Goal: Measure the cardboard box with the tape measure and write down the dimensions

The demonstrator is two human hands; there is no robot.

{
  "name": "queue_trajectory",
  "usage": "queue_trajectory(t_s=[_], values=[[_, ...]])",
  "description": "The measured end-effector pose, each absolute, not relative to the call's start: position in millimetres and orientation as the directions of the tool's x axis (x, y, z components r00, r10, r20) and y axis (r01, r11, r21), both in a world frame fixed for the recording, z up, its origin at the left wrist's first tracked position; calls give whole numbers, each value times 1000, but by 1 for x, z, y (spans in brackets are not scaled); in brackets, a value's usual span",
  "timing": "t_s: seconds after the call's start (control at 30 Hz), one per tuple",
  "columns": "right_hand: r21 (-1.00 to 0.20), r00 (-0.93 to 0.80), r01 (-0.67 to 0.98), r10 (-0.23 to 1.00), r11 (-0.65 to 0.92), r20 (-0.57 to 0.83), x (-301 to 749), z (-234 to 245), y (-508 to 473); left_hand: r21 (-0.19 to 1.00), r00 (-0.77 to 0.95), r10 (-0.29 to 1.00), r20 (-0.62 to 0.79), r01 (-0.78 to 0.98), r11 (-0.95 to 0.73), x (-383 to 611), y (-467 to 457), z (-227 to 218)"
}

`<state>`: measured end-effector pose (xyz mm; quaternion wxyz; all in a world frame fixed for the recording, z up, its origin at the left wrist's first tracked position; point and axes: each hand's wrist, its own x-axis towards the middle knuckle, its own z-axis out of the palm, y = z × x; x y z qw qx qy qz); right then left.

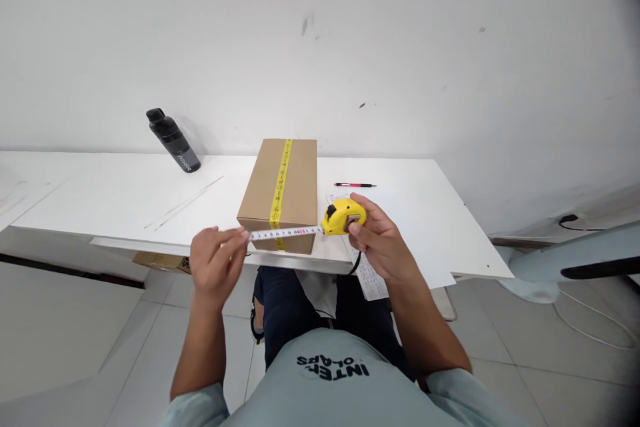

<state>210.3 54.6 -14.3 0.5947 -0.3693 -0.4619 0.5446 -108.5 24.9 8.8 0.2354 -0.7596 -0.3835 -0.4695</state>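
Observation:
A yellow tape measure (338,217) is in my right hand (379,238), its case gripped between thumb and fingers. From it a white blade (285,233) runs out leftward across the near face of a taped cardboard box (257,180). My left hand (216,260) pinches the blade's free end just left of the box's near left corner. Whether the blade touches the cardboard I cannot tell. A black wrist strap hangs below the case. The box lies on the white table (117,190), with yellow printed tape along its top.
A dark bottle (174,141) stands at the back left by the wall. Right of the box lie a red and black pen (355,185) and a written sheet of paper (373,280) that overhangs the front edge. Another carton (163,261) shows under the table.

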Motion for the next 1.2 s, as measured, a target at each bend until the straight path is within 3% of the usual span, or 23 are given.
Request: queue_trajectory(t_s=[0.13,0.27,0.4,0.5,0.6,0.7,0.83,0.93,1.1,1.2], values=[[-903,-122,-429,990,16,76,213,-19,34,-15,353,319,880,690,-724,-63,-12,18],[-888,-204,-451,979,-89,5,200,-32,11,-25,375,246,894,589,-808,-15,-13,-6],[-870,-163,-466,982,-162,-96,200,-43,9,35,344,301,889,605,-795,2,-3,-35],[-906,-122,-395,986,-150,-110,212,-54,20,-3,347,314,884,675,-738,-8,7,-37],[-953,-196,-235,970,-192,-147,213,-73,30,8,273,357,893,785,-620,-20,24,-21],[-974,-273,-114,949,-197,-160,192,-95,28,82,172,533,829,904,-419,-23,44,-3],[-998,-339,44,939,-51,-63,156,-115,14,185,43,746,664,958,-220,-21,59,5],[-995,-387,91,919,-35,-68,144,-123,9,276,-24,761,648,939,-206,-34,62,0],[-994,-350,-6,931,-106,-98,149,-125,22,496,-185,684,705,818,-291,-100,70,-7],[-992,-362,-43,927,-119,-95,149,-120,37,694,-324,735,595,669,-267,-135,73,-19]])
